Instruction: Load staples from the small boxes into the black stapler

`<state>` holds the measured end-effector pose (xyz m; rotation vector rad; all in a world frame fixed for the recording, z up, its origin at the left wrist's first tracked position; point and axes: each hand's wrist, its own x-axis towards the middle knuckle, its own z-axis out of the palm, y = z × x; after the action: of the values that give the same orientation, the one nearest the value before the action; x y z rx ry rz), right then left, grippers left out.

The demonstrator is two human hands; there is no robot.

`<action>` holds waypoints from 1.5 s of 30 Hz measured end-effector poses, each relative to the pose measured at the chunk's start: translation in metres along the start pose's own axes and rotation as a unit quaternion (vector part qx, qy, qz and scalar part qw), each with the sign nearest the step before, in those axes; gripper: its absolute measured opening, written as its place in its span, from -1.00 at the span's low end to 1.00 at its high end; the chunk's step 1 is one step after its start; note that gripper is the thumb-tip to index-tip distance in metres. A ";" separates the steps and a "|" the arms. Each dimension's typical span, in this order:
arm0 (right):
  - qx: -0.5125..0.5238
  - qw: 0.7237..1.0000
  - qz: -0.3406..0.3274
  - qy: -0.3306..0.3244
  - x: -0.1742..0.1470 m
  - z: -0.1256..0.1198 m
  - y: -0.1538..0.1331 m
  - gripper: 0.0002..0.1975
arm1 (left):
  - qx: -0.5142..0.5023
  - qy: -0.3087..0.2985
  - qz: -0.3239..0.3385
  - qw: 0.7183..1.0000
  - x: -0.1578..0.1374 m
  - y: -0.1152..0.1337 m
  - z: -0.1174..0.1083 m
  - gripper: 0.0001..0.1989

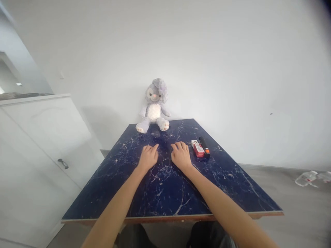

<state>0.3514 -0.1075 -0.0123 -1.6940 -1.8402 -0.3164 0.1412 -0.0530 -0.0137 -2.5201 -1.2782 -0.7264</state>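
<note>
My left hand (pixel 148 157) rests palm down on the blue marbled table (pixel 165 203), fingers loosely bent and the thumb held out. Beside it, across a small gap, my right hand (pixel 181 155) lies on the tabletop with its fingers slightly apart. Neither hand appears to hold anything. Just right of my right hand, not touching it, is a small red and white box (pixel 198 150). Against that box lies a black cylindrical object with an orange button (pixel 203 143), perhaps a flashlight. A grey plush toy (pixel 154 112) with a white belly sits at the table's far edge.
A white cabinet (pixel 38 144) with a dark handle (pixel 62 163) stands left of the table. The pale wall (pixel 219 69) rises behind the plush toy. Clear plastic bottles (pixel 307 177) are on the grey floor at the right.
</note>
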 end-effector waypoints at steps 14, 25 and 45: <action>0.060 0.906 0.361 -0.212 0.044 -0.047 0.155 -0.59 | 0.084 0.007 -0.129 0.988 -0.026 -0.116 -0.009 -0.44; 0.124 0.939 0.210 -0.241 0.055 0.015 0.000 -0.51 | 0.050 -0.021 -0.134 0.990 -0.017 -0.099 -0.011 -0.56; 0.300 0.937 0.162 -0.070 0.050 0.098 -0.137 -0.51 | -0.132 -0.204 -0.352 0.904 -0.032 -0.134 -0.051 -0.32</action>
<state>0.1937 -0.0330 -0.0293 -1.5565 -1.4967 0.4724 0.0013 -0.0162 0.0097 -2.4649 -2.4585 -0.5213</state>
